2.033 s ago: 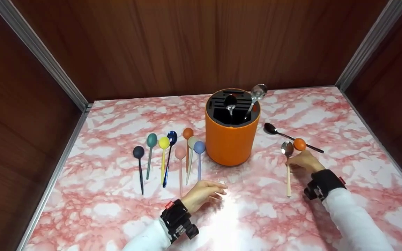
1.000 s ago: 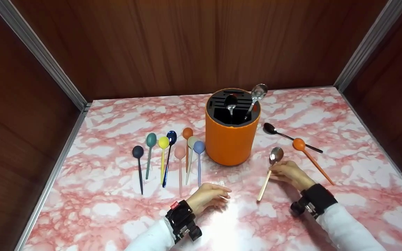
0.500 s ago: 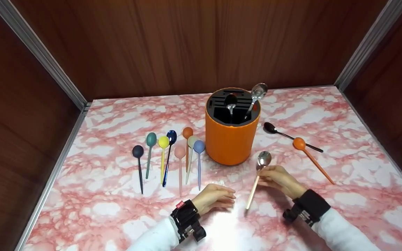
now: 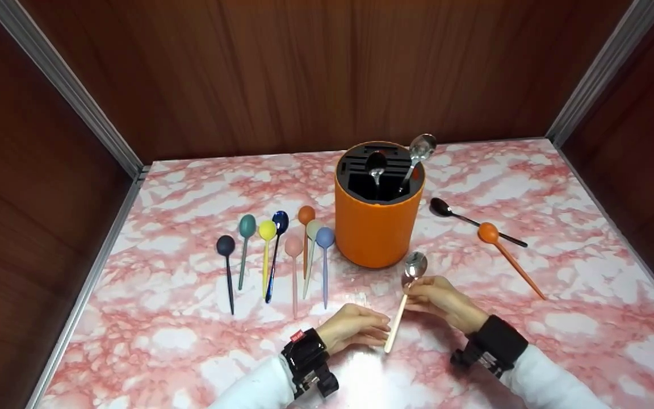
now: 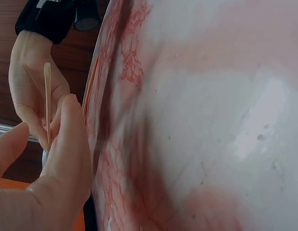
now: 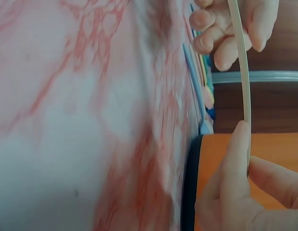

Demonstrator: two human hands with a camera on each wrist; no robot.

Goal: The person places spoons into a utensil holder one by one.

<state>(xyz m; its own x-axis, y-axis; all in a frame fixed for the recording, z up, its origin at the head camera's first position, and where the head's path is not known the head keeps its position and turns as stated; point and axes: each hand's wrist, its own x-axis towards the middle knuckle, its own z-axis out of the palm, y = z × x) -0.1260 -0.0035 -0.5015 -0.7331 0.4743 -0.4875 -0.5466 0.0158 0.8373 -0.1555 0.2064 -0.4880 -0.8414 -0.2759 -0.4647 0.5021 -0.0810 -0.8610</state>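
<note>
My right hand [image 4: 443, 301] pinches a spoon with a silver bowl and a cream handle [image 4: 396, 324] just below the bowl, lifted off the table and tilted. The handle's free end points down toward my left hand [image 4: 355, 328]. In the right wrist view, the cream handle [image 6: 245, 86] passes between the left thumb and the other left fingers, which are spread and do not appear to grip it. The left wrist view also shows the left thumb and finger apart. Behind stands an orange utensil holder [image 4: 373, 236] with a black slotted top, bearing a silver spoon [image 4: 422, 149] and a dark spoon [image 4: 376, 163].
Several coloured spoons lie left of the holder, among them a yellow spoon [image 4: 267, 230], a pink spoon [image 4: 293, 247] and a periwinkle spoon [image 4: 325, 238]. To the right, an orange spoon [image 4: 489, 233] lies beside a black spoon [image 4: 441, 207]. Wood-look panels enclose the marbled table.
The right hand has picked up the cream-handled spoon from beside the orange spoon and carried it left and nearer. The left hand has shifted slightly right, to the handle's end.
</note>
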